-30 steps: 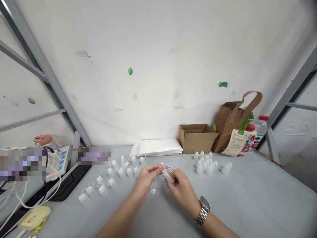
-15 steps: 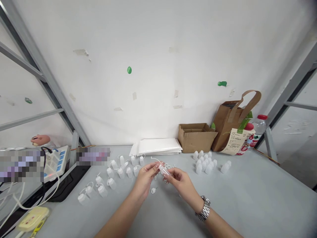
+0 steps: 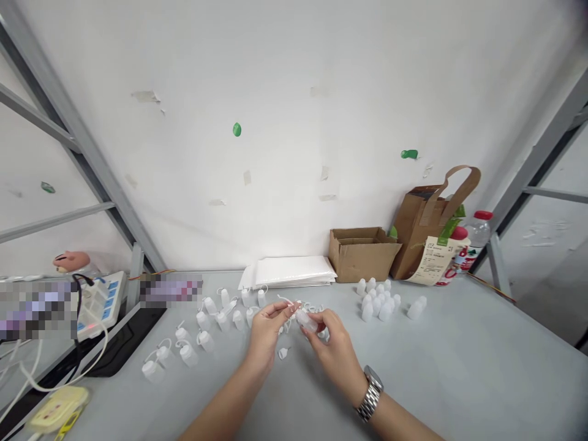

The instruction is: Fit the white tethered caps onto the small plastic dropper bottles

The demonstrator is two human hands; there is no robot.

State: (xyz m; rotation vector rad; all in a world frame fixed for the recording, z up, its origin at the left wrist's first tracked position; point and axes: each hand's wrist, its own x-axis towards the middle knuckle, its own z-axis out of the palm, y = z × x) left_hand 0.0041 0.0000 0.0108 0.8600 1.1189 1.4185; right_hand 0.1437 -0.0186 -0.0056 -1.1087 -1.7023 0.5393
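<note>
Our right hand (image 3: 339, 348) has rolled since the earlier frame and grips the small bottle (image 3: 305, 321). Our left hand (image 3: 265, 334) pinches its capped end.

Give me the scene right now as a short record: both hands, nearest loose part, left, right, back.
Left hand: pinching the cap end of a small bottle
Right hand: holding that bottle's body
Nearest loose part: white cap
Left: bottles with strapped caps
Right: grouped translucent bottles
Back: white envelopes, cardboard box
</note>
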